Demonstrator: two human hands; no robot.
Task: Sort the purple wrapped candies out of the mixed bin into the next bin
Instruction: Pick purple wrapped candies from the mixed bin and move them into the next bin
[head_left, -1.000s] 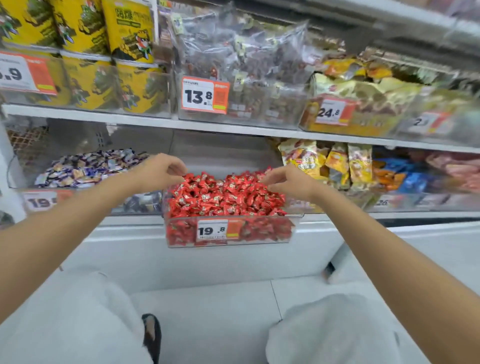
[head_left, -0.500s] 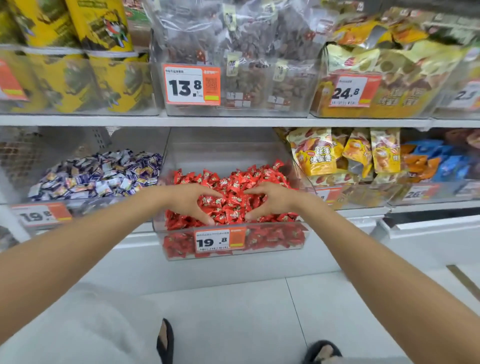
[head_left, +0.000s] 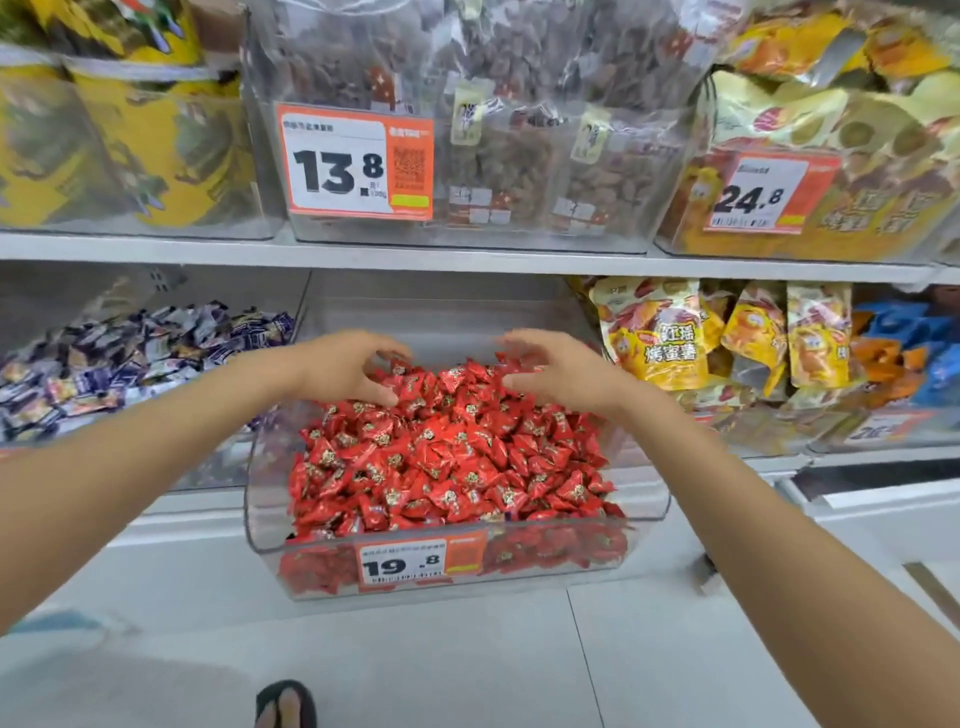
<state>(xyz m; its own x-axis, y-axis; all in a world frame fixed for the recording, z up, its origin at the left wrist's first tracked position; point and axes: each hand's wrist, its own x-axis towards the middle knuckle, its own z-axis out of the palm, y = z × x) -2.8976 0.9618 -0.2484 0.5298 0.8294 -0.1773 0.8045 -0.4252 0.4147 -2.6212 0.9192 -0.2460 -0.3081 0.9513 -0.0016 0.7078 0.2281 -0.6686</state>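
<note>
While we searched the mixed bin (head_left: 260, 493), our left hand (head_left: 353, 369) and right hand (head_left: 561, 374) sat half-open at its twelve o'clock end, gripping nothing. Purple candies (head_left: 130, 353) filled the next bin (head_left: 156, 457) at nine o'clock. We judged raking aside red candies (head_left: 441, 457) came next.

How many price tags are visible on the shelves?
4: the 13.8 tag upper middle, the 24.8 tag upper right, the 19.8 tag on the red candy bin, and a blurred tag lower right. More may be hidden.

Purple wrapped candies (head_left: 130, 353) run off left edge; price tag (head_left: 402, 561) small print unreadable
</note>
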